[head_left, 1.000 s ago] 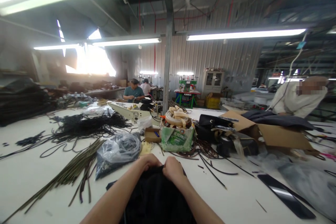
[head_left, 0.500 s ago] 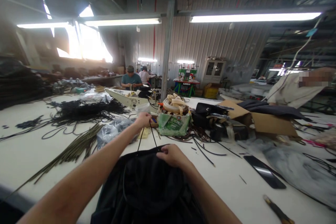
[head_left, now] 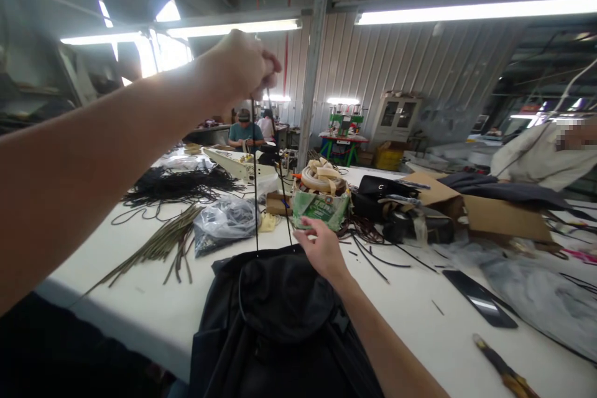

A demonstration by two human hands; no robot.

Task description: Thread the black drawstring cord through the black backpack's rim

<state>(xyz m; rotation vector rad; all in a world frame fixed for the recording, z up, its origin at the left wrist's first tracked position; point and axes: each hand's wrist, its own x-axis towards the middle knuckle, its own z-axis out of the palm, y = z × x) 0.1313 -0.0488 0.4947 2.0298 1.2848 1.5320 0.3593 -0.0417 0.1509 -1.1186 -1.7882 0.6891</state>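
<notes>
A black backpack [head_left: 284, 305] with a rounded top flap stands close in front of me at the table's edge. Two strands of black drawstring cord [head_left: 255, 180] rise taut from its top opening. High above the bag, my left hand [head_left: 252, 65] is closed on the upper part of the cord. My right hand [head_left: 321, 249] is at the bag's top edge beside the right strand, thumb and forefinger curled close to the cord. Whether those fingertips grip the cord or only lie beside it I cannot tell.
Behind the bag are a green box [head_left: 321, 208] of rolled tape, a clear plastic bag [head_left: 226, 217], olive cords [head_left: 158, 245] and black cords [head_left: 186, 183]. To the right lie a phone [head_left: 480, 298], a cutter [head_left: 501, 364] and an open carton [head_left: 508, 217]. Other people work further off.
My left hand has risen well above the bag, drawing the cord strands longer. My right hand has shifted from the flap's edge up to the right strand. The view has turned slightly left.
</notes>
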